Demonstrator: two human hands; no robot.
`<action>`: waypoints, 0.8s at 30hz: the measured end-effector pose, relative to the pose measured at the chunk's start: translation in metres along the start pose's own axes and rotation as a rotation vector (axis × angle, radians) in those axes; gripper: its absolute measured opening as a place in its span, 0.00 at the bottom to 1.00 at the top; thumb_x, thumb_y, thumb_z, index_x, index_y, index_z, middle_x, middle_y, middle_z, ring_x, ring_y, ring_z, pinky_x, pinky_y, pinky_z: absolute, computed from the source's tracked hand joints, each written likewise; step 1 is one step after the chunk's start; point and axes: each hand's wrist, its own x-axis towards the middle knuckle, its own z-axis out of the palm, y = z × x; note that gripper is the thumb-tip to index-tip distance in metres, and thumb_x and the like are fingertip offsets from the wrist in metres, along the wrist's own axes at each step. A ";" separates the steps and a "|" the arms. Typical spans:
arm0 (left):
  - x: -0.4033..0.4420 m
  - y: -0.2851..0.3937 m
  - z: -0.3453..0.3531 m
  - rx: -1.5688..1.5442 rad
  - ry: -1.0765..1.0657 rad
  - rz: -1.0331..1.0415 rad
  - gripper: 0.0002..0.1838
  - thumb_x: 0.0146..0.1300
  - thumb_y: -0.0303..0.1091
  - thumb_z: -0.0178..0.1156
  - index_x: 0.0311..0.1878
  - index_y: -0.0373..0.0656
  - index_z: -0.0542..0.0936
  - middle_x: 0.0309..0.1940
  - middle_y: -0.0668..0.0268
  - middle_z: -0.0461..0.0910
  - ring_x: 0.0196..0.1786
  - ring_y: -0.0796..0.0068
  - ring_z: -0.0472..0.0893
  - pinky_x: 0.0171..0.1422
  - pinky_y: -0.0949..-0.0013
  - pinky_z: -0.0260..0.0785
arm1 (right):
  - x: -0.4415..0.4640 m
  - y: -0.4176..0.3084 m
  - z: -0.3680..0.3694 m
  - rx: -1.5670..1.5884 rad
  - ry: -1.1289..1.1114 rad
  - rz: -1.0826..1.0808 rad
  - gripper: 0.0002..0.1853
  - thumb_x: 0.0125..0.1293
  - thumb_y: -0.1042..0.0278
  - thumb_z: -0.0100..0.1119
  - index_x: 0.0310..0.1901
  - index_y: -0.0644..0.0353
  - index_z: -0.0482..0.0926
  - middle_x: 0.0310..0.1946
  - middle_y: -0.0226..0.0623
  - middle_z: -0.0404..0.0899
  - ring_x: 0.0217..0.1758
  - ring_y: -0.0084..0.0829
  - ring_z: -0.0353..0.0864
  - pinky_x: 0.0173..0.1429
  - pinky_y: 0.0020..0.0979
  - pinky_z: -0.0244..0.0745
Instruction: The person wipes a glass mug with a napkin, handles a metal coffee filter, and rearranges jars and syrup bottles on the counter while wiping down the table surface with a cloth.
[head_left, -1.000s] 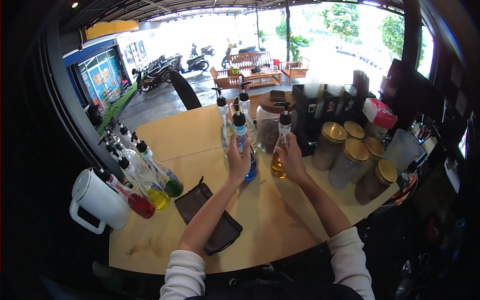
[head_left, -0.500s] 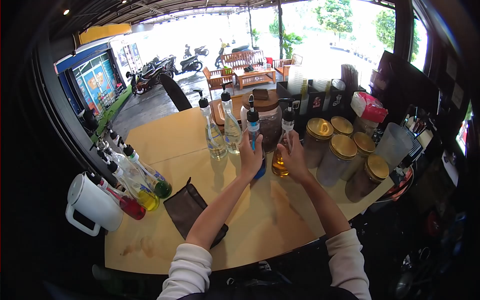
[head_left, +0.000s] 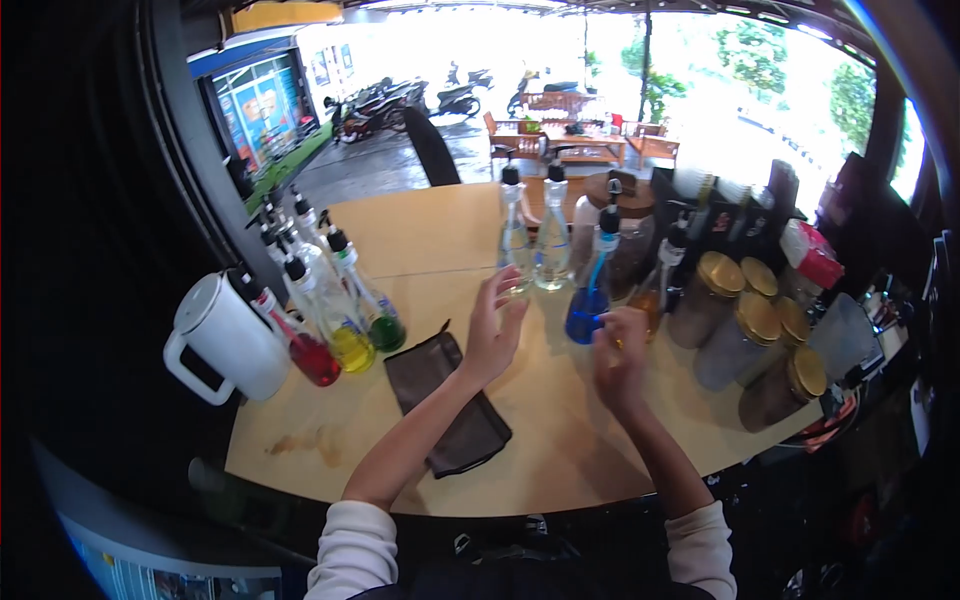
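Observation:
My left hand [head_left: 494, 328] is raised over the table with its fingers apart, holding nothing. In front of the bottles hangs my right hand [head_left: 620, 362], slightly blurred, its fingers loosely curled with no object visible in them. Just beyond it stands a pump bottle of blue liquid [head_left: 588, 313], upright. An amber pump bottle [head_left: 650, 303] stands to the right of that, partly hidden by my right hand. Two pump bottles of clear liquid, one on the left [head_left: 514, 240] and one on the right [head_left: 552, 245], stand beyond my left hand.
A dark zip pouch [head_left: 460, 425] lies on the table [head_left: 400, 235]. At left are a white jug [head_left: 235, 340] and red [head_left: 316, 360], yellow [head_left: 352, 347] and green [head_left: 385, 328] pump bottles. Several gold-lidded jars [head_left: 735, 340] stand at right; a wooden-lidded jar [head_left: 628, 235] is behind.
Both hands have come off the blue and amber bottles, which now stand on the table. My left hand has moved left and toward me. The view has turned left.

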 end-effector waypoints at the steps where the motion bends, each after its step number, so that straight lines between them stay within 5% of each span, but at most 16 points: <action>1: -0.010 0.005 -0.019 0.018 0.011 -0.015 0.26 0.65 0.34 0.55 0.64 0.38 0.63 0.56 0.58 0.71 0.61 0.66 0.71 0.63 0.63 0.63 | -0.004 -0.016 0.020 0.029 -0.137 -0.074 0.18 0.53 0.84 0.57 0.47 0.62 0.70 0.45 0.43 0.71 0.52 0.43 0.71 0.56 0.38 0.64; 3: -0.027 0.013 -0.054 0.022 0.097 -0.041 0.21 0.64 0.30 0.55 0.60 0.38 0.67 0.54 0.60 0.72 0.58 0.68 0.73 0.60 0.66 0.65 | -0.028 -0.035 0.082 0.132 -0.391 -0.060 0.21 0.56 0.77 0.56 0.53 0.62 0.70 0.54 0.46 0.71 0.60 0.48 0.68 0.64 0.41 0.60; 6: -0.048 0.021 -0.097 0.154 0.116 -0.022 0.18 0.63 0.27 0.55 0.56 0.38 0.70 0.53 0.61 0.73 0.56 0.69 0.75 0.58 0.68 0.66 | -0.063 -0.059 0.164 -0.088 -0.822 -0.118 0.30 0.65 0.59 0.50 0.66 0.65 0.60 0.69 0.50 0.54 0.74 0.49 0.49 0.71 0.58 0.44; 11: -0.106 0.034 -0.170 0.274 0.258 -0.133 0.17 0.62 0.26 0.56 0.54 0.38 0.71 0.48 0.61 0.74 0.52 0.72 0.75 0.56 0.69 0.66 | -0.072 -0.030 0.198 -0.246 -0.843 -0.156 0.31 0.68 0.51 0.43 0.67 0.61 0.60 0.71 0.47 0.53 0.74 0.48 0.48 0.73 0.57 0.40; 18: -0.158 0.033 -0.213 0.313 0.394 -0.282 0.16 0.62 0.26 0.55 0.53 0.38 0.71 0.46 0.62 0.74 0.49 0.73 0.76 0.56 0.69 0.66 | 0.018 0.060 0.291 -0.584 -0.721 0.272 0.33 0.69 0.48 0.38 0.70 0.59 0.55 0.73 0.46 0.46 0.76 0.49 0.42 0.73 0.61 0.33; 24: -0.126 0.022 -0.209 0.422 0.246 -0.258 0.16 0.61 0.27 0.56 0.52 0.39 0.71 0.46 0.63 0.72 0.49 0.73 0.76 0.56 0.69 0.67 | 0.044 0.050 0.363 -0.375 -0.977 -0.164 0.26 0.70 0.49 0.38 0.69 0.39 0.59 0.73 0.35 0.50 0.76 0.44 0.46 0.74 0.57 0.37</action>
